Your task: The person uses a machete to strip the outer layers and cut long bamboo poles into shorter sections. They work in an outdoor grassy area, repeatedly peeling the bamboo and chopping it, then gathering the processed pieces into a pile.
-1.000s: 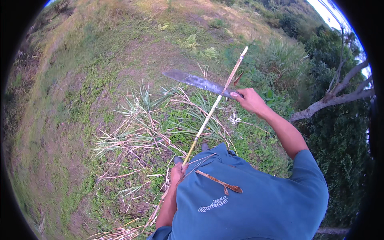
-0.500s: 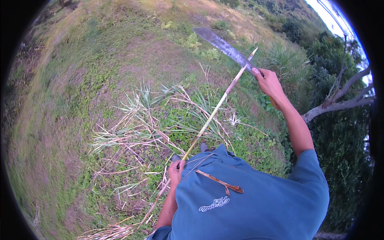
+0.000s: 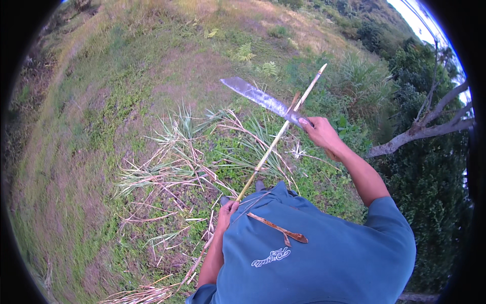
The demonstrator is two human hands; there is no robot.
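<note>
My left hand (image 3: 228,211) is wrapped round the lower part of a long yellow-green cane stalk (image 3: 273,143), close to my left side. The stalk slants up and away to the right and ends in a pale tip. My right hand (image 3: 320,133) grips the handle of a machete (image 3: 259,98). Its broad, worn grey blade points to the upper left and crosses the stalk near the handle, against it or just over it. A loose brownish strip of husk (image 3: 293,100) stands out from the stalk above the blade.
Cut green tops and dry stalks (image 3: 169,169) lie on the grass before me. A bundle of thin stalks (image 3: 139,295) lies at the lower left. Dry brown leaf pieces (image 3: 277,228) rest on my blue shirt. A bare branch (image 3: 417,134) juts in from the right.
My right hand and the machete have moved down along the stalk toward me. A husk strip now sticks out above the blade. My left hand has stayed nearly in place.
</note>
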